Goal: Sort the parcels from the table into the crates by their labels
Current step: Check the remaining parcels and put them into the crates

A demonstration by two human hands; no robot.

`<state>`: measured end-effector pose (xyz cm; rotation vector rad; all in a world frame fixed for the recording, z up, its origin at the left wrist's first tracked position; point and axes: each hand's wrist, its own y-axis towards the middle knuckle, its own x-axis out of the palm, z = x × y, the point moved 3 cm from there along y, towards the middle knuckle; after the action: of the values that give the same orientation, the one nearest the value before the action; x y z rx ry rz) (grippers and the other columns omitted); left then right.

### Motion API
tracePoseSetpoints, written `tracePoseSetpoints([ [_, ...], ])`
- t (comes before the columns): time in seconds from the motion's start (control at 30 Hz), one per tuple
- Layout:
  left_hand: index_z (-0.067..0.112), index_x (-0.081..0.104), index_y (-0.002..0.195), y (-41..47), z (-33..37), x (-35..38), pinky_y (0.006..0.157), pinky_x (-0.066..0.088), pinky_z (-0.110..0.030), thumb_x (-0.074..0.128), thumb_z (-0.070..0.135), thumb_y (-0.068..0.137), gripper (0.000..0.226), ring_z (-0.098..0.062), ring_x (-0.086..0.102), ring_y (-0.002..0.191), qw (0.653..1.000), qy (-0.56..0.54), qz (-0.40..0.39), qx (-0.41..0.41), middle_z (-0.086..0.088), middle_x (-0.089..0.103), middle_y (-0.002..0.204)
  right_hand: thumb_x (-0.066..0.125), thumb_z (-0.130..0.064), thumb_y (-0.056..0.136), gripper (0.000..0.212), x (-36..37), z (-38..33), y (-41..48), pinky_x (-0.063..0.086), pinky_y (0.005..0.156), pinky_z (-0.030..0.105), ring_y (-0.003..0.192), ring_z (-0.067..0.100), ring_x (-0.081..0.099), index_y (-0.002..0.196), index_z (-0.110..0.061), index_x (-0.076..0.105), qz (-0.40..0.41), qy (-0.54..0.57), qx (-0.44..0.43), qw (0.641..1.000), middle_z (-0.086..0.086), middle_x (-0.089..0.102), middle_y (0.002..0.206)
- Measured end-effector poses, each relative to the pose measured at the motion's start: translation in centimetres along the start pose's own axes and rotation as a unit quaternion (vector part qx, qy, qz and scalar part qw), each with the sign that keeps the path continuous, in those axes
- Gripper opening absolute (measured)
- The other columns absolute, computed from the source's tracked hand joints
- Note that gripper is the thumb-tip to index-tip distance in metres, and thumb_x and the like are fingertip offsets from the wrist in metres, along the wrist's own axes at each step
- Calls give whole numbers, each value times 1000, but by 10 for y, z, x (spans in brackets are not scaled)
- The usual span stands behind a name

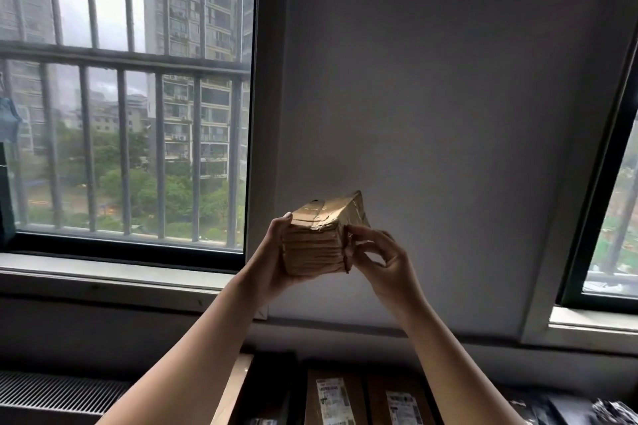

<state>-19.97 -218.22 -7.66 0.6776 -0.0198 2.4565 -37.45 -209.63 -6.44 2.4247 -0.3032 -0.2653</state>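
- Two hands hold one taped brown parcel (322, 238) at centre frame.
- Left hand (272, 262) cups its side; right hand (379, 259) pinches its edge.
- More labelled parcels (335, 397) lie at bottom centre.

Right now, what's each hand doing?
Left hand: holds the tape-wrapped brown cardboard parcel from its left side.
Right hand: fingertips pinch the parcel's right edge.

Barred window (124, 97) left, grey wall (431, 114), second window (618, 217) right.

Open air surrounds the held-up parcel (324, 238); the wall (431, 114) stands behind, labelled parcels (369, 397) lie well below.
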Motion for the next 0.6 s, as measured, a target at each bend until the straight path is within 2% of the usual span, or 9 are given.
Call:
tracePoseSetpoints([
  [0.1, 18, 53, 144, 4, -2, -11, 100, 50, -53, 60, 54, 83, 71, -36, 62, 121, 999, -37, -5, 14, -21, 60, 140, 67, -6, 94, 27, -1, 6, 2, 55, 83, 25, 97, 7, 68, 105, -30, 73, 29, 2, 25, 999, 3, 70, 114],
  [0.13, 16, 54, 143, 4, -2, -13, 101, 47, -53, 57, 53, 85, 68, -37, 61, 121, 998, -67, -9, 14, -21, 60, 139, 66, -9, 95, 23, -2, 8, 3, 57, 85, 30, 95, 6, 68, 104, -29, 72, 42, 4, 38, 998, -3, 72, 109],
  [0.2, 14, 61, 134, 4, -1, -17, 92, 53, -47, 45, 53, 90, 61, -34, 68, 107, 993, -118, -7, 8, -18, 69, 125, 65, -11, 96, 16, -4, 10, 3, 58, 84, 33, 89, 2, 68, 99, -27, 70, 60, -2, 55, 997, -8, 72, 99],
  [0.27, 14, 66, 124, 3, -2, -21, 77, 59, -43, 39, 52, 92, 57, -31, 73, 92, 991, -133, -10, 2, -16, 73, 112, 66, -10, 95, 13, -4, 10, 3, 60, 78, 30, 84, 5, 68, 96, -22, 67, 58, -9, 61, 996, -5, 70, 93],
  [0.3, 14, 66, 122, 3, -3, -23, 75, 60, -42, 40, 52, 90, 56, -31, 73, 91, 991, -136, -11, 0, -16, 74, 110, 66, -9, 95, 10, -3, 10, 2, 60, 74, 27, 82, 7, 68, 94, -19, 66, 53, -7, 64, 997, -3, 70, 91],
  [0.4, 13, 68, 123, 0, -7, -28, 79, 59, -45, 44, 52, 83, 61, -32, 72, 96, 990, -139, -22, 2, -17, 72, 114, 67, -3, 92, 9, -1, 9, 1, 57, 68, 26, 72, 10, 65, 88, -8, 62, 40, 26, 64, 997, 3, 67, 80],
  [0.47, 11, 75, 115, -2, -10, -31, 76, 61, -44, 43, 50, 81, 60, -32, 73, 93, 988, -149, -45, 6, -17, 74, 110, 65, 5, 90, 11, 0, 10, 1, 56, 66, 24, 67, 8, 63, 85, 0, 57, 20, 51, 50, 997, 2, 66, 73],
  [0.53, 9, 79, 108, -6, -13, -34, 72, 61, -43, 42, 47, 81, 59, -31, 74, 89, 985, -162, -56, 5, -17, 75, 105, 64, 11, 88, 14, 2, 9, 1, 55, 64, 24, 64, 7, 62, 82, 1, 56, -5, 67, 39, 997, -2, 66, 68],
  [0.6, 8, 77, 113, -6, -17, -40, 76, 60, -43, 44, 42, 82, 56, -31, 73, 92, 983, -173, -65, 10, -17, 75, 108, 65, 11, 87, 17, 1, 10, 1, 55, 64, 25, 65, 8, 62, 79, -2, 56, -10, 69, 43, 997, -2, 67, 68],
])
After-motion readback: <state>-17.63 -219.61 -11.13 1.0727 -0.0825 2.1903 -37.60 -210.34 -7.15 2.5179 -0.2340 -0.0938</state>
